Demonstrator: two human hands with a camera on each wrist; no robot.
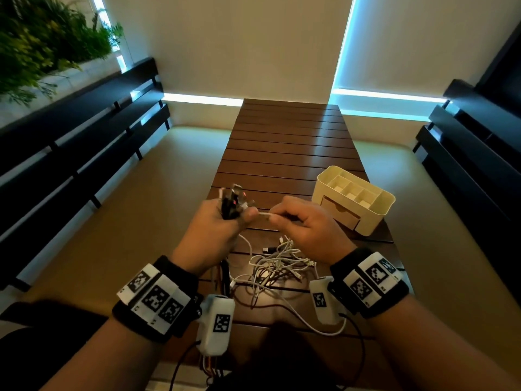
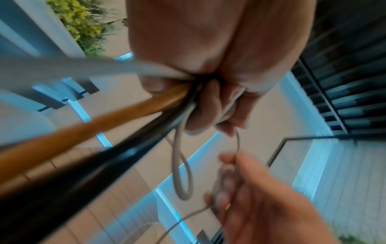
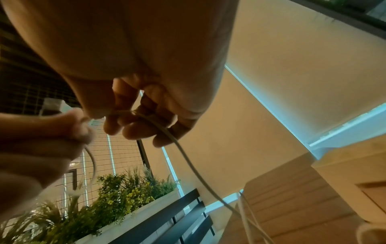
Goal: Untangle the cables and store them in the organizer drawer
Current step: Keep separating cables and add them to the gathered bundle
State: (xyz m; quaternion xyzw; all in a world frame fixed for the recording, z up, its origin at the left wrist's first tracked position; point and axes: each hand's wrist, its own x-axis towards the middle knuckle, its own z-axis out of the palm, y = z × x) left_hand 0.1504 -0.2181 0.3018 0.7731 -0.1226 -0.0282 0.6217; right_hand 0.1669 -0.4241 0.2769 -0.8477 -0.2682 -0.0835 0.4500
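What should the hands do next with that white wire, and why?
Probably the right hand should draw the white cable gently rightward, out of the heap. The left hand already grips a bunch of cable ends, while the tangled pile lies on the table, and the organizer has its drawer looking closed.

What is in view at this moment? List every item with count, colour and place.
cable bundle: several, black, orange and white, gripped upright in left hand
white cable: one, stretched between both hands
tangled cables: a pile, mostly white with some dark, on table below the hands
organizer: one, cream, drawer closed, on table at right
table: one, brown slatted
benches: dark, on both sides
plants: green, upper left
wristbands: two, black with markers
left hand: grips bundle
right hand: pinches white cable
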